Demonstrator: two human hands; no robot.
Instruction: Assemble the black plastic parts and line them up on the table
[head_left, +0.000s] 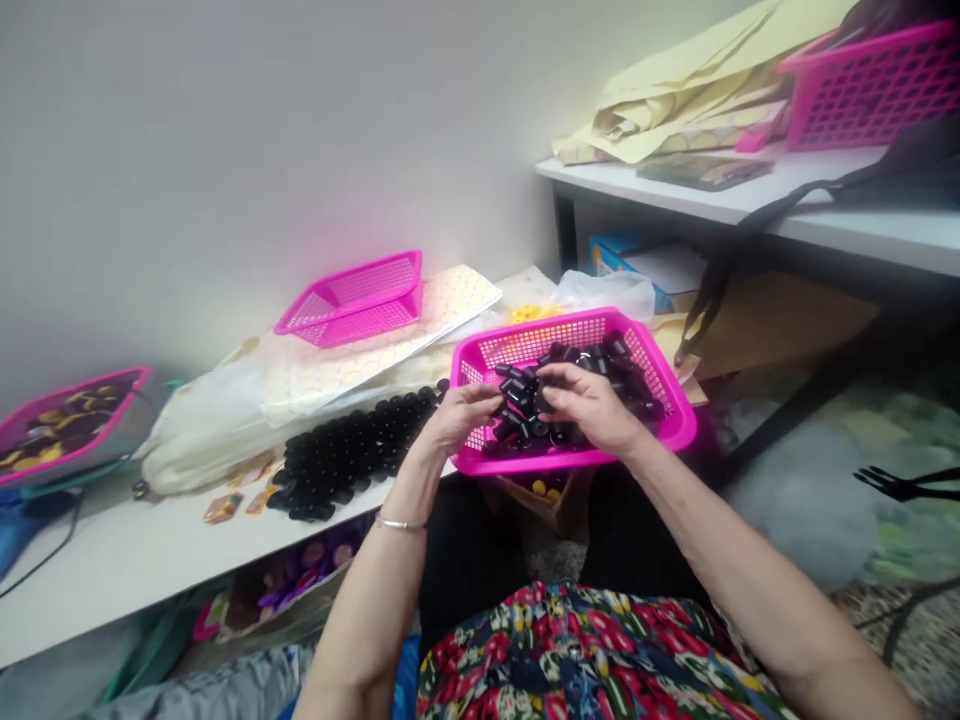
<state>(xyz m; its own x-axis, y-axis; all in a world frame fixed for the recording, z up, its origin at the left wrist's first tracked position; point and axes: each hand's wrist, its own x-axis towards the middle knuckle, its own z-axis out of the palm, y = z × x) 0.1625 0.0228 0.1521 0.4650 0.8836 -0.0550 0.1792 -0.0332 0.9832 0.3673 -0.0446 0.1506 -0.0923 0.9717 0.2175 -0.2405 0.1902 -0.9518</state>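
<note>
A pink plastic basket [679, 420] sits before me, holding a loose heap of small black caps [517, 385]. Over the basket's left side, my left hand [459, 415] has its thumb and fingers pinched together; anything between the tips is too small to make out. My right hand [596, 408] reaches in from the right, thumb and fingers curled round a black cap [543, 400] above the heap. Left of the basket, many black caps stand packed in close rows [352, 450] on the white bench [150, 570].
A second pink basket [360, 300] rests on patterned sheets [330, 375] by the wall. Far left is a basket of dark and yellow pieces [67, 425]. Small orange packets [223, 508] lie near the rows. A white table [810, 190] rises at right, with a dark strap [720, 270] hanging down.
</note>
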